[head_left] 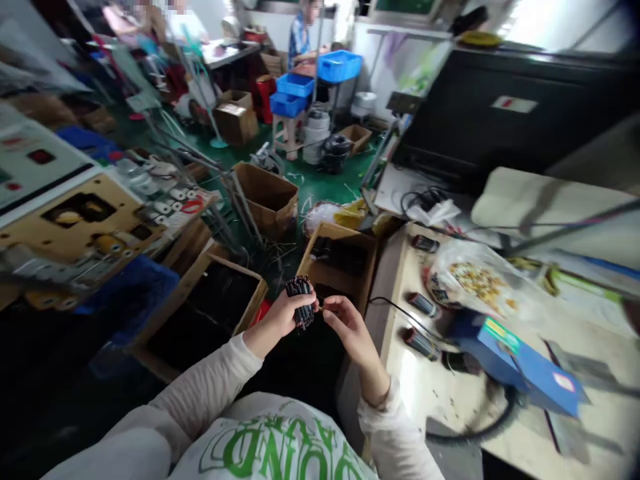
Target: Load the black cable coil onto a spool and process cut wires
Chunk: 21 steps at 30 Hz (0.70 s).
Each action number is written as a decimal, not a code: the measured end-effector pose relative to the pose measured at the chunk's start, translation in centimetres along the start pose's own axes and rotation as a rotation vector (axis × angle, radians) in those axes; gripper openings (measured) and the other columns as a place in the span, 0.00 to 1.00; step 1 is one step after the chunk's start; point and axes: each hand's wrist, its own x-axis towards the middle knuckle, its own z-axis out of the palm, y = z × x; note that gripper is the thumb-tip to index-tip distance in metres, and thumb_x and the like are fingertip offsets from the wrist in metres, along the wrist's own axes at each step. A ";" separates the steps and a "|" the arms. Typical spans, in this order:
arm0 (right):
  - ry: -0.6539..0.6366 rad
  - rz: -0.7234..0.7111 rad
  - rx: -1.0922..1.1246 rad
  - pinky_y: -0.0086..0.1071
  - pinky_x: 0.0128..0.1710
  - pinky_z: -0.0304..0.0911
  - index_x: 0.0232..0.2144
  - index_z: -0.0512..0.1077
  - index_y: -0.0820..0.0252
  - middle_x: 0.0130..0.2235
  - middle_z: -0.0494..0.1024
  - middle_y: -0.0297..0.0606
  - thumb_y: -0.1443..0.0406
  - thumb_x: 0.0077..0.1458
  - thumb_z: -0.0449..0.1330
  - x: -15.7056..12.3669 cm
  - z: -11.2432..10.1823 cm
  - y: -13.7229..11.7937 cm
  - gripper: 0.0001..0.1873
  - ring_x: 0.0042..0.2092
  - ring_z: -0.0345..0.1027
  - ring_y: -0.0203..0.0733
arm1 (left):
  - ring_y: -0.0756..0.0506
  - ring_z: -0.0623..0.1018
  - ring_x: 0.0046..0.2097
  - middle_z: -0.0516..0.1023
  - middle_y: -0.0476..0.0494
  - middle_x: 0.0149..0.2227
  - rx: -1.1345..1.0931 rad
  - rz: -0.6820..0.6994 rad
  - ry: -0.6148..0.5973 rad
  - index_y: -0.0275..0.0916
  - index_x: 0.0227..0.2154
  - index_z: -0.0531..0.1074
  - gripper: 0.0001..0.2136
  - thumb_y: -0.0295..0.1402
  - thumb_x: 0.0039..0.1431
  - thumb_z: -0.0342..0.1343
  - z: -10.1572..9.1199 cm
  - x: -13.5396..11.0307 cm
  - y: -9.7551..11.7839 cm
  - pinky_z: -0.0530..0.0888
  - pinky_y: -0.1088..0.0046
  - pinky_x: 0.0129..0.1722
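My left hand (pixel 289 312) is closed around a bundle of short black wires (pixel 301 293) with coppery tips, held in front of my body above the dark floor. Close by, the thumb and forefinger of my right hand (pixel 350 327) pinch together at the bundle's right side. A tiny yellowish thing shows at those fingertips, too small to name. On the bench to the right lie several similar dark bundles, among them an upper bundle (pixel 425 243), a middle bundle (pixel 424 305) and a lower bundle (pixel 421 342).
An open cardboard box (pixel 370 260) with dark bundles stands just ahead. Another carton (pixel 257 293) with black contents is at the left. A blue tool-like device (pixel 530 367) and a plastic bag (pixel 480 277) of small yellowish pieces lie on the bench (pixel 400 393). People sit farther back.
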 end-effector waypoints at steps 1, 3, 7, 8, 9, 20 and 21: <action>0.046 0.003 0.015 0.31 0.43 0.63 0.42 0.70 0.54 0.39 0.72 0.34 0.56 0.55 0.64 -0.6 -0.4 0.1 0.14 0.42 0.66 0.39 | 0.50 0.75 0.29 0.74 0.50 0.26 0.007 -0.039 -0.020 0.35 0.30 0.72 0.13 0.29 0.40 0.67 0.5 0.4 -0.3 0.69 0.73 0.31; 0.150 0.006 0.044 0.31 0.40 0.63 0.40 0.70 0.54 0.38 0.72 0.33 0.56 0.55 0.63 -1.9 -1.1 0.4 0.14 0.39 0.66 0.37 | 0.50 0.75 0.29 0.75 0.50 0.27 0.004 -0.105 -0.039 0.35 0.30 0.71 0.14 0.29 0.39 0.68 1.4 1.1 -1.0 0.70 0.74 0.32; 0.322 0.036 0.085 0.30 0.36 0.63 0.37 0.71 0.54 0.35 0.71 0.32 0.55 0.53 0.64 -4.8 -2.0 1.0 0.13 0.36 0.65 0.36 | 0.51 0.76 0.30 0.75 0.52 0.27 0.000 -0.220 -0.049 0.37 0.32 0.70 0.15 0.26 0.39 0.68 1.9 2.4 -2.3 0.73 0.75 0.32; 0.377 0.049 0.099 0.30 0.36 0.63 0.37 0.71 0.55 0.35 0.71 0.32 0.54 0.53 0.64 -5.7 -2.1 1.1 0.14 0.36 0.65 0.36 | 0.51 0.76 0.30 0.75 0.52 0.27 0.009 -0.247 -0.056 0.37 0.32 0.70 0.16 0.26 0.39 0.68 1.9 2.6 -2.5 0.74 0.75 0.31; 0.443 0.061 0.119 0.31 0.36 0.64 0.37 0.71 0.55 0.34 0.72 0.32 0.54 0.52 0.65 -6.7 -2.2 1.3 0.14 0.36 0.66 0.36 | 0.51 0.76 0.30 0.75 0.53 0.27 0.021 -0.271 -0.066 0.37 0.33 0.70 0.16 0.25 0.39 0.68 1.8 2.8 -2.7 0.74 0.75 0.32; 0.982 0.146 0.204 0.32 0.34 0.66 0.38 0.71 0.57 0.36 0.73 0.36 0.52 0.49 0.65 -16.5 1.7 6.1 0.19 0.35 0.69 0.37 | 0.51 0.76 0.31 0.74 0.52 0.26 0.185 -0.437 -0.236 0.38 0.32 0.71 0.16 0.25 0.38 0.68 -0.1 3.3 -2.6 0.77 0.75 0.32; 1.004 0.175 0.172 0.33 0.34 0.67 0.38 0.70 0.58 0.36 0.73 0.36 0.52 0.50 0.63 -17.3 2.5 6.8 0.19 0.34 0.68 0.38 | 0.51 0.76 0.31 0.74 0.52 0.26 0.197 -0.452 -0.243 0.38 0.32 0.71 0.16 0.25 0.38 0.68 -0.3 3.3 -2.6 0.77 0.75 0.32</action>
